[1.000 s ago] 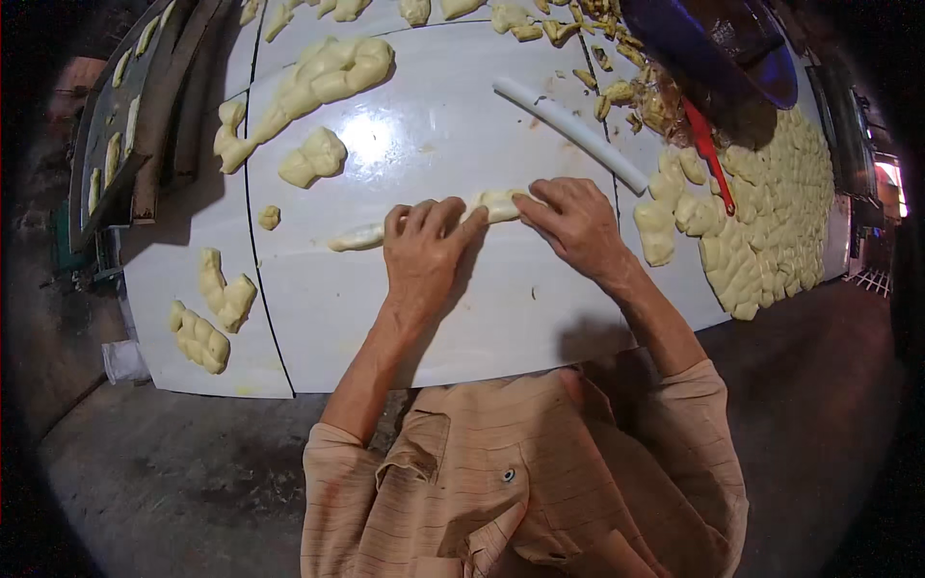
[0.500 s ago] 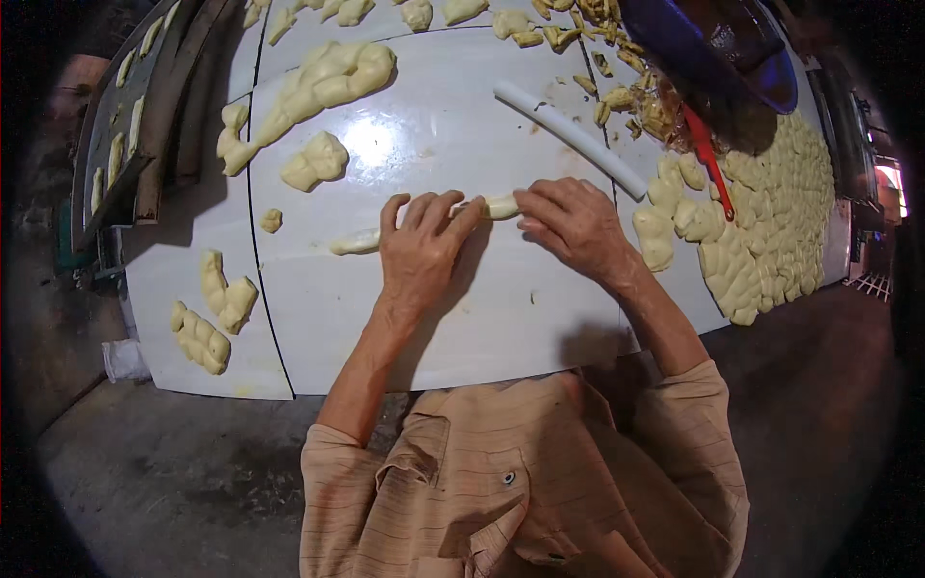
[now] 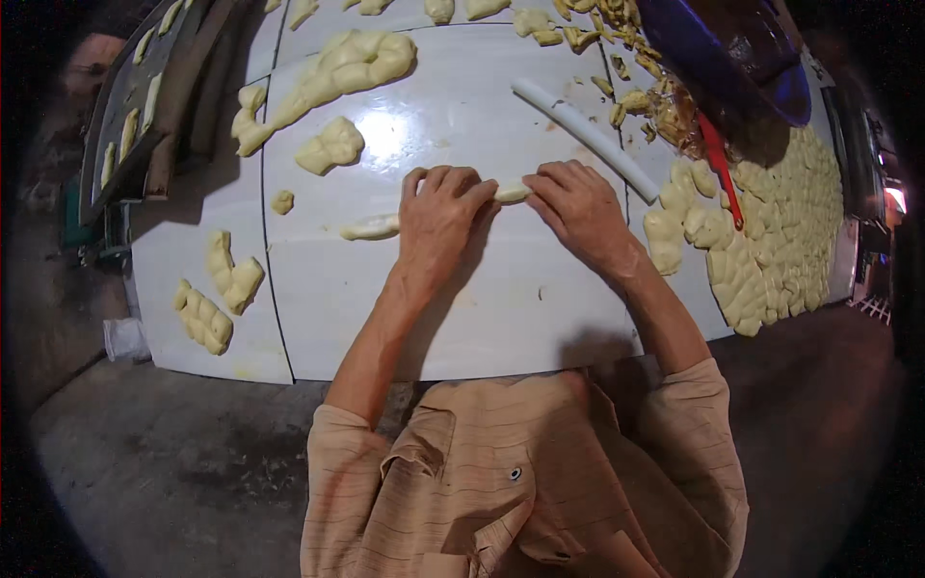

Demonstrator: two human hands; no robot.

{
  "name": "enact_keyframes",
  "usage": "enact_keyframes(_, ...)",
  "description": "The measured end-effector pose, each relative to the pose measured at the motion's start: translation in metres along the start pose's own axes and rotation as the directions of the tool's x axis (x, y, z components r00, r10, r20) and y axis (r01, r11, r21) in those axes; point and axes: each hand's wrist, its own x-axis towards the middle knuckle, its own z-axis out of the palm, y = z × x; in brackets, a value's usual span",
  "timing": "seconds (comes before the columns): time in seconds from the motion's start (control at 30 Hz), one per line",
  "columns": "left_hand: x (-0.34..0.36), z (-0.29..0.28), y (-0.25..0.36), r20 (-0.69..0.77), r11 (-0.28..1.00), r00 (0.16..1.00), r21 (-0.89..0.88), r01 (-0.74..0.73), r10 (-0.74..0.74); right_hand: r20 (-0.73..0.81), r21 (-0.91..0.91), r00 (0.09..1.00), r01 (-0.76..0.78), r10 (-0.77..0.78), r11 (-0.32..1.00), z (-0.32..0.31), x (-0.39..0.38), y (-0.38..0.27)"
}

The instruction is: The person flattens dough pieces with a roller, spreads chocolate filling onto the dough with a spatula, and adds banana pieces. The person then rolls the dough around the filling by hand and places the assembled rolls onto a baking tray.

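A thin strip of pale yellow dough (image 3: 371,228) lies across the middle of the white table, running from left to right under both hands. My left hand (image 3: 438,220) is closed over it, fingers bent and thumb pointing toward the other hand. The strip's left end sticks out past the fingers. My right hand (image 3: 586,214) pinches the strip near its right end, which the fingers hide. Between the two hands a short piece of the dough shows. Beyond them a white rod (image 3: 585,140) rests slantwise on the table.
Dough lumps (image 3: 330,146) and a long dough mass (image 3: 352,65) lie at the left. To the right spread many small dough pieces (image 3: 776,231) beside a red-handled tool (image 3: 721,169) and a dark blue basin (image 3: 708,58). A tray (image 3: 125,106) holding dough strips stands far left.
The fingers of my left hand have drawn closer together on the dough strip, and the gap between my hands has narrowed slightly. The whole view has shifted a little.
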Motion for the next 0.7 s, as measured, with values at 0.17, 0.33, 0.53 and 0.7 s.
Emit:
enact_keyframes(0.17, 0.008, -0.007, -0.007, 0.071, 0.996, 0.996, 0.069, -0.051, 0.046, 0.15, 0.264, 0.974, -0.203, 0.167, 0.943, -0.023, 0.022, -0.008)
enact_keyframes(0.33, 0.0, -0.049, -0.035, 0.108, 0.995, 0.993, 0.078, -0.057, 0.049, 0.277, 0.412, 0.934, -0.326, 0.224, 0.851, -0.027, 0.043, -0.032)
enact_keyframes(0.53, -0.016, -0.108, -0.086, 0.023, 0.996, 0.999, 0.088, -0.024, 0.022, 0.157, 0.494, 0.981, -0.177, 0.113, 0.851, 0.007, 0.089, -0.081)
enact_keyframes(0.7, -0.047, -0.114, -0.122, 0.207, 0.99, 0.973, 0.115, 0.08, -0.103, 0.083, 0.323, 0.993, 0.052, -0.083, 0.945, 0.055, 0.103, -0.104)
